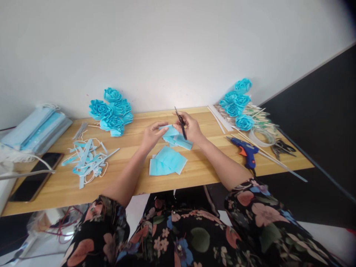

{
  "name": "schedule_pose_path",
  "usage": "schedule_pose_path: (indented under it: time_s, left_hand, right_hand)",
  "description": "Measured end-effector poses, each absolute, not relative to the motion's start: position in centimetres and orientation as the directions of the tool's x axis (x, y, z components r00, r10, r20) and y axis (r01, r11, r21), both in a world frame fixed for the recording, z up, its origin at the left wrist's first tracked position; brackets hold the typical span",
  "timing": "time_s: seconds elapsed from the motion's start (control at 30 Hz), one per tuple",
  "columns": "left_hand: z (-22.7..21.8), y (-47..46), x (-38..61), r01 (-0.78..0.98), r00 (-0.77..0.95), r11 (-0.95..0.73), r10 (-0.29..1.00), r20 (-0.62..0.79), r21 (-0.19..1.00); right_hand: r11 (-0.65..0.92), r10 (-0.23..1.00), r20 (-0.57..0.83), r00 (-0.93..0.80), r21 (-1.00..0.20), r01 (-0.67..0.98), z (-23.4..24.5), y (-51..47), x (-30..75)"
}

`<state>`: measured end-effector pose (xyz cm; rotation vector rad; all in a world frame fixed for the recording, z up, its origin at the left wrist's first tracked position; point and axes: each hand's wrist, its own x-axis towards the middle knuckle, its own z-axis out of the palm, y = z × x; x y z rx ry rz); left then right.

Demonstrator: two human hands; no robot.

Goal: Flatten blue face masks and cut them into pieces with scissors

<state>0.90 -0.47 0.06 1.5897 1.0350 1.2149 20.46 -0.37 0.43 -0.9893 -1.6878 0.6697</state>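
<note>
Between my two hands is a small piece of blue mask fabric [170, 131]. My left hand [152, 135] pinches its left edge between thumb and fingers. My right hand [191, 127] is closed round black-handled scissors [182, 124], their blades pointing up and away from me; its fingertips also touch the fabric's right edge. More blue fabric strips [182, 141] lie on the table just under my hands. Nearer to me, a few overlapping blue fabric pieces [168, 161] rest flat on the wood.
Blue fabric roses [114, 111] lean at the back left, more roses [236, 100] at the right. Left are stacked face masks [35, 128], cut scraps [87, 161] and a phone [36, 178]. A glue gun [244, 149], tape roll [261, 137] and pliers [282, 147] lie right.
</note>
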Motion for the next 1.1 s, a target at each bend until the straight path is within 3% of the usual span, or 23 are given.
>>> schedule_pose_path:
  time_s: [0.1,0.23,0.3,0.4,0.47,0.57,0.77,1.1]
  left_hand:
    - [0.3,-0.6,1.0,0.295,0.225,-0.527,0.849,0.478,0.797]
    - [0.0,-0.5,1.2,0.369,0.266,-0.603,0.798,0.541,0.707]
    - [-0.2,-0.4,1.2,0.296,0.212,-0.553,0.833,0.511,0.779]
    - [-0.5,0.0,1.0,-0.008,0.083,-0.342,0.936,0.341,0.940]
    - [-0.6,0.2,0.9,-0.221,0.052,-0.193,0.977,0.209,0.956]
    - [-0.8,0.3,1.1,-0.379,0.063,-0.072,0.993,0.104,0.923]
    - [-1.6,-0.6,2.4,-0.440,0.087,-0.007,0.995,0.051,0.898]
    - [-1.6,-1.1,2.8,-0.409,0.091,0.002,0.995,0.038,0.912]
  right_hand:
    - [0.570,0.821,0.531,-0.210,-0.741,0.355,0.4,-0.6,20.1]
    - [0.601,0.799,0.533,-0.278,-0.706,0.374,0.7,-1.0,19.7]
    - [0.570,0.821,0.522,-0.231,-0.754,0.326,0.8,-1.0,19.7]
    - [0.457,0.888,0.442,-0.125,-0.877,0.148,0.9,-0.6,20.0]
    - [0.354,0.929,0.351,-0.115,-0.935,0.005,0.8,-0.3,20.2]
    - [0.237,0.953,0.258,-0.161,-0.962,-0.138,0.6,0.0,20.1]
    - [0.175,0.955,0.220,-0.199,-0.959,-0.221,0.2,-0.6,18.9]
    - [0.265,0.954,0.261,-0.149,-0.964,0.004,0.1,-1.3,18.7]
